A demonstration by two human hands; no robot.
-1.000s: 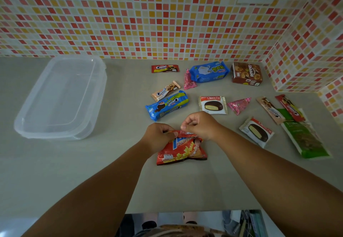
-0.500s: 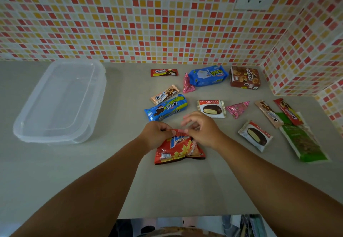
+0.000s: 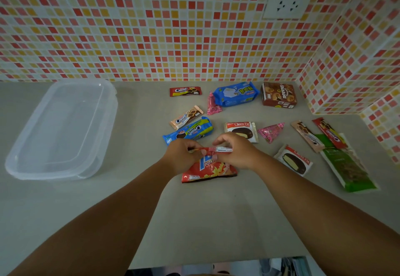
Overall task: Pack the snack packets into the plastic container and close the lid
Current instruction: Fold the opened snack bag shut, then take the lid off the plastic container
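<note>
While lying mid-frame, the red crinkly potato snack bag (image 3: 208, 170) is pinched at its top by the left hand (image 3: 184, 154) and the right hand (image 3: 236, 151). The clear plastic container (image 3: 62, 128) is seen at the left with its lid on.

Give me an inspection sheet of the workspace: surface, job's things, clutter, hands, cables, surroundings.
Surface: grey countertop, snacks spread at centre and right.
Job's things: clear plastic container at left with its lid on, nothing visible inside; red potato snack bag at centre; the other packets, including a brown biscuit box and a green packet, lie loose, unpacked.
Clutter: nothing seen.
Hands: left hand and right hand both pinch the bag's top edge.
Cables: nothing seen.
Surroundings: mosaic tile wall with a white socket, nothing plugged in.
</note>
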